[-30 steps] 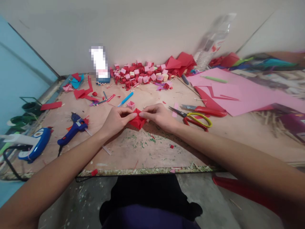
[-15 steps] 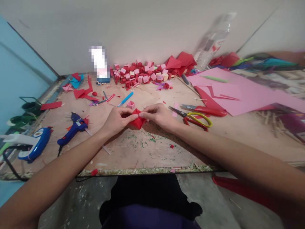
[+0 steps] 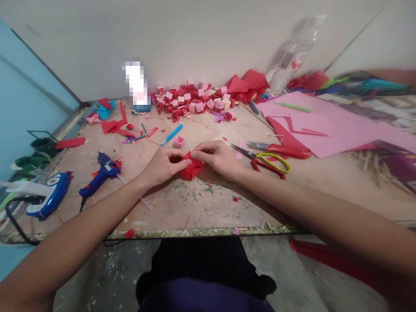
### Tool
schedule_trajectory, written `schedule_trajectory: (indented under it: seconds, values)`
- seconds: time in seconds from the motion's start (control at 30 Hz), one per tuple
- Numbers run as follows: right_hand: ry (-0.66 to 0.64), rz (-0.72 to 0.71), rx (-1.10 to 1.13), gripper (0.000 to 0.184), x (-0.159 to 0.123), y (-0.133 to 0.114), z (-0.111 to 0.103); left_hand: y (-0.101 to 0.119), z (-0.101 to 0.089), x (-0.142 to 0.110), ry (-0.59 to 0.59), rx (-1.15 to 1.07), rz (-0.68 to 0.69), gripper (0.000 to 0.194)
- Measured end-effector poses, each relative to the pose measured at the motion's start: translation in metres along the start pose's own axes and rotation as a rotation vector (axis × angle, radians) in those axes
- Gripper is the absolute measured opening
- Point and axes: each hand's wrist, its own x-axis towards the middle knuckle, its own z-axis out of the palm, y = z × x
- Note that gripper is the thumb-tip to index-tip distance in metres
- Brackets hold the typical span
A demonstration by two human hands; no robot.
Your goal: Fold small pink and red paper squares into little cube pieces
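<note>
A small piece of folded red paper (image 3: pixel 191 170) is held between both hands over the middle of the table. My left hand (image 3: pixel 165 164) pinches its left side, thumb on top. At its upper right edge, my right hand (image 3: pixel 217 157) grips the paper between thumb and fingers; some fingertips are hidden behind it. Just beyond my hands stands a small open pink paper box (image 3: pixel 179 142). A blue pen (image 3: pixel 172 134) lies behind that box. To the right of my right hand are scissors (image 3: pixel 269 161) with yellow and red handles, beside a red-handled cutter (image 3: pixel 281 150).
Many small red and pink paper cubes (image 3: pixel 191 100) are heaped against the wall. A blue glue gun (image 3: pixel 101 173) lies at left, near a blue-and-white device (image 3: pixel 50 199). Pink sheets (image 3: pixel 338 125) and a plastic bottle (image 3: pixel 290 56) are at right. Scraps line the front edge.
The red paper has shifted slightly in my fingers and shows more of its lower, flatter face. Both hands stay in nearly the same place, still holding it.
</note>
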Motion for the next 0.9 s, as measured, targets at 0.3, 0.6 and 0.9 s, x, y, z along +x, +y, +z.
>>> schedule_trajectory:
  seconds: [0.3,0.6,0.9]
  values:
    - [-0.014,0.013,0.025,0.037,0.0019,0.0014,-0.0012,0.0021,-0.0012,-0.0001,0.072,0.024,0.033,0.014]
    - [-0.041,-0.027,-0.007,0.023,0.0016,0.0012,-0.0016,0.0004,-0.0015,0.0005,0.027,0.013,0.015,0.018]
    - [-0.018,-0.017,-0.011,0.025,0.0027,0.0061,-0.0028,0.001,-0.0029,0.0008,0.037,0.04,0.022,0.019]
